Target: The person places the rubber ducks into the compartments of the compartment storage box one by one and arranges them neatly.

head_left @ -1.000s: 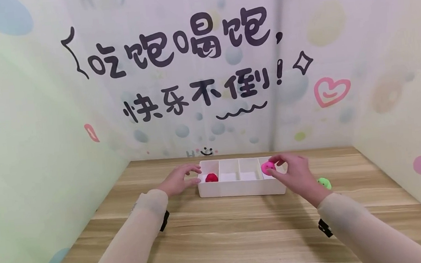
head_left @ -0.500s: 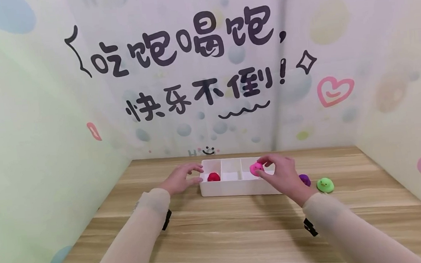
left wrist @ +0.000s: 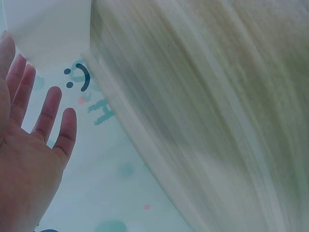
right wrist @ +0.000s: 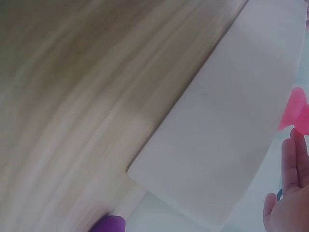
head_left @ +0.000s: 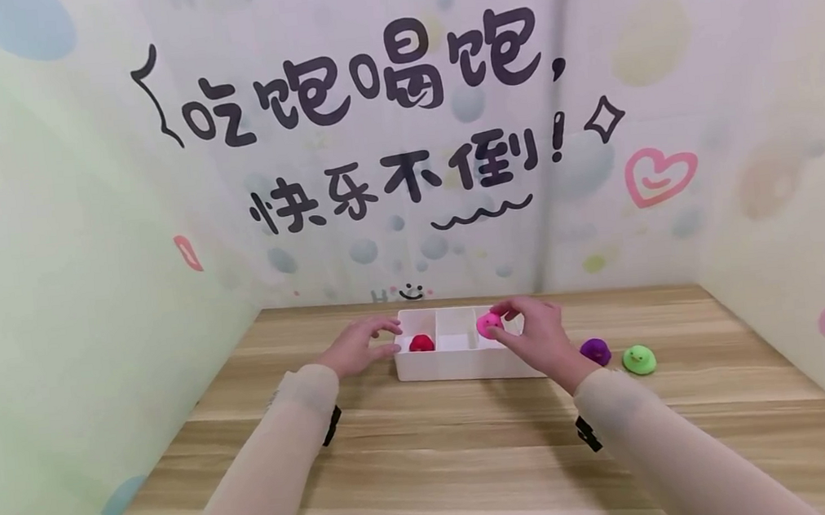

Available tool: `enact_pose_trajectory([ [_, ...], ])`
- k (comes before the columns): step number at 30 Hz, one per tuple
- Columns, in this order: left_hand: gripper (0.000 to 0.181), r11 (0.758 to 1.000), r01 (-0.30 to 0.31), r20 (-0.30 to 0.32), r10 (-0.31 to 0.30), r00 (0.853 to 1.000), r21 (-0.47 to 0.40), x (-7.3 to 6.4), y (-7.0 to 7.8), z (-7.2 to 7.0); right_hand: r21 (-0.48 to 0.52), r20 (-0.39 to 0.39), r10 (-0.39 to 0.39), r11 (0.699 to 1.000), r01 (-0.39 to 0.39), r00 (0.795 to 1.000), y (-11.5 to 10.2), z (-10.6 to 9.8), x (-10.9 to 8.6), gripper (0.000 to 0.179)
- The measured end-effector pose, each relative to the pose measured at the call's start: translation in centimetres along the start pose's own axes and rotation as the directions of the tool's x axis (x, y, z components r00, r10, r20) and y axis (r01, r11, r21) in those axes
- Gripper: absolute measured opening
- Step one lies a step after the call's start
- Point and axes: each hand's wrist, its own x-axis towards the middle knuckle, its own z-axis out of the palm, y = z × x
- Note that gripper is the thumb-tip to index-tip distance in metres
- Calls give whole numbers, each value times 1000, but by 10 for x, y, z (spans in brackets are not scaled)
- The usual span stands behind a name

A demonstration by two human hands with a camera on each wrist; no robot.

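Pink toy [head_left: 488,326] moved left along box [head_left: 459,365]; right fingers [head_left: 511,307] pinching it, left fingers [left wrist: 47,113] spread.

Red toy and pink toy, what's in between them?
In the head view, between the red toy and the pink toy there's a white tray compartment, with nothing visible inside.

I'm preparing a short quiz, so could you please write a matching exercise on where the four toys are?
1. Red toy
2. Pink toy
3. Purple toy
4. Green toy

A. On the table, farther from the box
B. Held by the right hand
C. On the table, nearer the box
D. In the box's leftmost compartment

Pairs: 1-D; 2-B; 3-C; 4-A
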Motion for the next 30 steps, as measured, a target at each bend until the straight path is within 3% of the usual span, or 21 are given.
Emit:
enact_pose_trajectory([
  [6,36,1000,14,5,-14,1000,3,1,3,-1,2,-12,-5,1000,5,1000,-4,7,5,33],
  [12,35,1000,30,-1,-30,1000,6,1,3,1,14,35,13,1000,-13,999,-11,17,6,35],
  [30,34,1000,15,-14,-15,1000,-7,-5,8,0,-10,61,-72,997,73,996,-13,44,20,29],
])
